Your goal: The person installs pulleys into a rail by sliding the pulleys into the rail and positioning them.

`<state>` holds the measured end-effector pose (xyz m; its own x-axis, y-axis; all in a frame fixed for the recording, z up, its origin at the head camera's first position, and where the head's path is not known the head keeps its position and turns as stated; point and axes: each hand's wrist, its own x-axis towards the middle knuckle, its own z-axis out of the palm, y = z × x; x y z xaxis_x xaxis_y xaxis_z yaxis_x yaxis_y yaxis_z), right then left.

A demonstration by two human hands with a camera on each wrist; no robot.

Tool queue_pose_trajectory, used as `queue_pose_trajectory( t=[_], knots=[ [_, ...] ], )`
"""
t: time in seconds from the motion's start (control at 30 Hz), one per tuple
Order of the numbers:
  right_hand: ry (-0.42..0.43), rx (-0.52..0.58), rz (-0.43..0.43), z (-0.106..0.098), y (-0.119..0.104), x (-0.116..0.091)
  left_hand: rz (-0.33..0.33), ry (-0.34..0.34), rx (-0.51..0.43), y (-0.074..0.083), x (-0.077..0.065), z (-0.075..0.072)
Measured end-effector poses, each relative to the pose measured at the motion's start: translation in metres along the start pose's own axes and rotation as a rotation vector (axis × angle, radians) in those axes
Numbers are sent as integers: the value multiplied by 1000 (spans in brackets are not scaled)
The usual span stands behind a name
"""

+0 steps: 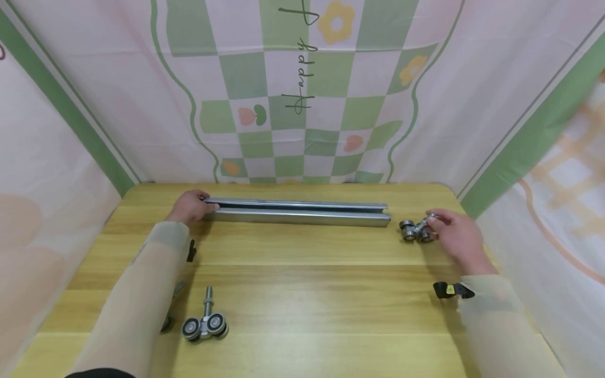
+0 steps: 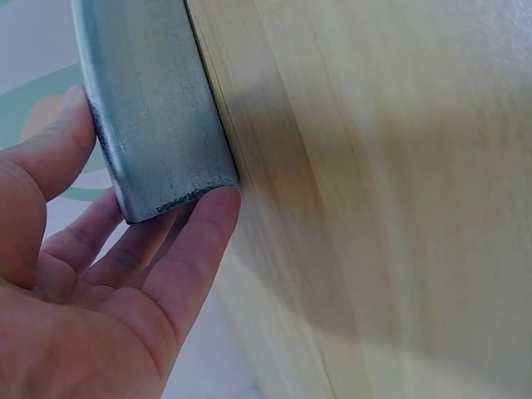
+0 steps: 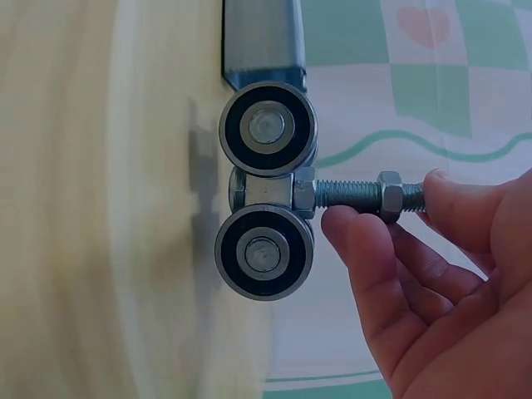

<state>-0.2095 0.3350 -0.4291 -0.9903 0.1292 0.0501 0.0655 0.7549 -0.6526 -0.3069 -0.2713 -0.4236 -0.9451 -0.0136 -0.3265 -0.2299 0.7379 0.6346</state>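
Note:
A long silver metal channel rail (image 1: 302, 217), its slot facing up, lies along the back of the wooden table. My left hand (image 1: 188, 207) holds its left end; in the left wrist view the thumb is on one side of the rail (image 2: 158, 108) and fingertips touch its cut end. At the right, my right hand (image 1: 458, 237) pinches the threaded bolt (image 3: 349, 194) of a roller trolley (image 1: 409, 231). The right wrist view shows its black-and-silver wheels (image 3: 266, 127) just short of the rail's right end (image 3: 264, 41), with the bolt pointing toward the palm.
A second roller trolley (image 1: 205, 326) stands at the front left of the table (image 1: 331, 299), bolt upward. Another trolley (image 1: 166, 323) is mostly hidden behind the left forearm. A printed cloth (image 1: 293, 142) hangs behind the table, with more cloth at both sides.

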Motion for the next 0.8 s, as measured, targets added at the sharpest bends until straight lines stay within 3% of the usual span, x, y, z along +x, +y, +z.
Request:
queue_pose_trajectory(
  t=[0.33, 0.8],
  knots=[
    [-5, 29, -1, -8, -3, 19, -14, 6, -5, -2, 3, 0],
    [3, 103, -22, 7, -14, 39, -2, 1, -16, -1, 2, 1]
  ],
)
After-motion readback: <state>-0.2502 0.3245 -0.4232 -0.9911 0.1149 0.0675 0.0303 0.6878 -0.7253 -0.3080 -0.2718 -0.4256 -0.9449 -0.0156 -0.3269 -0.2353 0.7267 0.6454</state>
